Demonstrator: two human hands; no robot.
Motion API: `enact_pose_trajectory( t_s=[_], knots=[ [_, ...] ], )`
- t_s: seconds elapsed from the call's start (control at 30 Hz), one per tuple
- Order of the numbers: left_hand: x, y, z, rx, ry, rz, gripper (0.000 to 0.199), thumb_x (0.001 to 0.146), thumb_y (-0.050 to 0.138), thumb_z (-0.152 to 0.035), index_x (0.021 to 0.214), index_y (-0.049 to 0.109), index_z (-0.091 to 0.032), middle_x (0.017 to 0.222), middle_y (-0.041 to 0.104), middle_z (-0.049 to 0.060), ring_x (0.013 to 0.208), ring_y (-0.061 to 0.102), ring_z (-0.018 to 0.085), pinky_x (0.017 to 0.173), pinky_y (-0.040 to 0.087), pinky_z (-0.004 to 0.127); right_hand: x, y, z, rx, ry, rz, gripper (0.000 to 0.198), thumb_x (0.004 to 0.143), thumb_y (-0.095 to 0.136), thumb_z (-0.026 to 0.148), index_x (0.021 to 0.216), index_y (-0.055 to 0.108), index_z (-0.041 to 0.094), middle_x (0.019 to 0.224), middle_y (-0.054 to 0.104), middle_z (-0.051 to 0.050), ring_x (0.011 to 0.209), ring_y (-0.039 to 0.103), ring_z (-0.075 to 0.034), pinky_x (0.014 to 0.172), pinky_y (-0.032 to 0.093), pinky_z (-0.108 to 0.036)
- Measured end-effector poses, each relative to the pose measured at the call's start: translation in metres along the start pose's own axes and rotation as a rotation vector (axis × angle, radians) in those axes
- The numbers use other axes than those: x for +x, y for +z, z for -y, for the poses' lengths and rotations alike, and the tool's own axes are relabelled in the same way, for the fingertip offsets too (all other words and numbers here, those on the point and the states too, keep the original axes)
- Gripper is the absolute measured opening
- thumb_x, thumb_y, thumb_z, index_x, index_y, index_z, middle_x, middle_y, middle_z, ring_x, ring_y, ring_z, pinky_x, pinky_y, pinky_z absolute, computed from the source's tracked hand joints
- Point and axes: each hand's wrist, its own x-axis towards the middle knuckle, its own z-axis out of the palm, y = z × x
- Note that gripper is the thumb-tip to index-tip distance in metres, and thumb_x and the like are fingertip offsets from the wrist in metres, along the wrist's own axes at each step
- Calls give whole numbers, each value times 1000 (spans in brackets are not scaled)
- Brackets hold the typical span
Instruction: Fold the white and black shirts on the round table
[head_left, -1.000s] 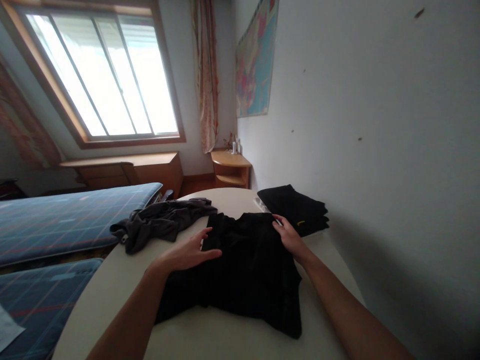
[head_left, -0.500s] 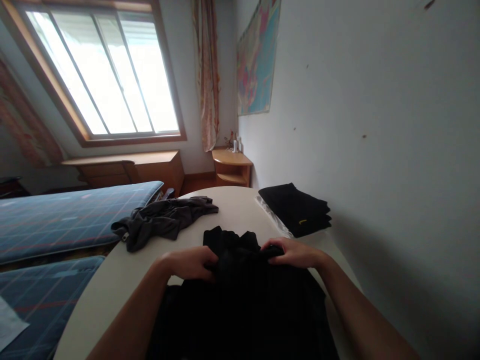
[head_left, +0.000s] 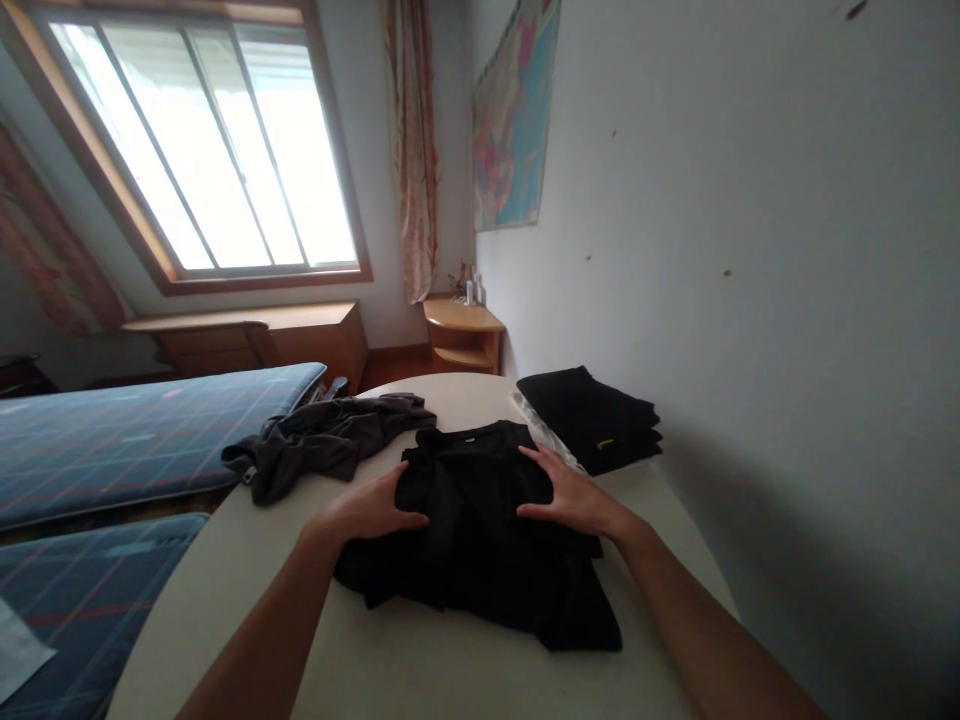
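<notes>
A black T-shirt [head_left: 487, 540] lies loosely folded over on the white table [head_left: 420, 660], its neckline and a small label at the far end. My left hand [head_left: 373, 507] rests at the shirt's left side, thumb and fingers apart. On the opposite side, my right hand [head_left: 576, 497] touches the cloth with fingers spread and the thumb pointing inward. Neither hand grips the fabric; some of the fingertips are hard to make out against the black.
A crumpled dark grey garment [head_left: 330, 440] lies at the table's left edge. Folded black clothes [head_left: 589, 415] are stacked on clear plastic at the right, near the wall [head_left: 787, 350]. Blue plaid mattresses [head_left: 150, 430] stand left of the table.
Both hands have let go of the bunched cloth and spread. The T-shirt's near part, which reached the bottom of the view, is now folded away from me, and its neckline shows.
</notes>
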Motion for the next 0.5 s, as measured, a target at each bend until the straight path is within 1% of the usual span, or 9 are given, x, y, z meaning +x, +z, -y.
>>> enact_pose_trajectory(
  t_s=[0.07,0.17,0.23,0.3,0.33,0.37,0.43,0.47,0.5],
  knots=[
    [-3,5,-7,69,53,54,74,61,78,-35,129,57,-18,130,65,17,118,61,36,97,46,39,-2,-1,3,-21,-28,47,83,65,83,45,140,54,22,147,48,-15,135,46,-33,114,33,-47],
    [-6,5,-14,92,109,183,48,62,71,-23,109,66,-21,111,73,11,102,67,33,86,50,37,-4,-7,10,6,-71,135,51,70,75,28,121,69,23,124,66,-9,115,61,-28,106,43,-43],
    [-9,-1,-15,66,170,325,37,63,68,-23,100,69,-22,101,75,6,93,69,30,79,51,33,-5,-13,16,48,-86,229,37,73,69,23,110,74,25,110,72,-5,104,65,-26,98,47,-40],
    [-10,-13,-12,-17,221,364,29,69,66,-28,98,70,-23,97,75,2,89,69,27,76,52,31,-5,-18,20,99,-96,254,28,76,65,23,102,76,25,101,74,-3,97,68,-25,93,50,-38],
    [-10,-20,-10,-66,231,312,28,73,64,-32,98,70,-22,97,75,1,89,69,26,77,52,31,-4,-19,21,123,-98,197,26,79,64,25,101,76,25,101,74,-3,97,68,-25,94,50,-38],
    [-8,-26,-7,-106,220,201,28,78,61,-36,100,70,-21,97,75,2,89,68,26,79,52,32,-2,-19,22,138,-99,86,26,82,62,28,105,75,25,105,74,-3,100,67,-25,97,48,-39],
    [-2,-36,-1,-124,120,-168,33,86,52,-41,105,69,-20,102,74,5,94,68,28,86,52,35,2,-15,20,133,-99,-213,37,88,58,34,122,68,24,125,67,-7,118,60,-27,108,41,-43],
    [1,-38,2,-99,51,-377,37,89,49,-42,111,67,-20,109,72,7,100,66,29,91,50,37,4,-11,18,116,-102,-340,45,90,56,38,133,60,24,138,58,-8,129,52,-27,113,34,-44],
    [4,-39,4,-56,-12,-558,40,90,47,-42,120,64,-20,119,69,8,108,64,30,97,47,38,6,-7,16,92,-104,-420,54,92,54,42,142,51,25,151,45,-9,139,41,-28,117,29,-45]
  ],
)
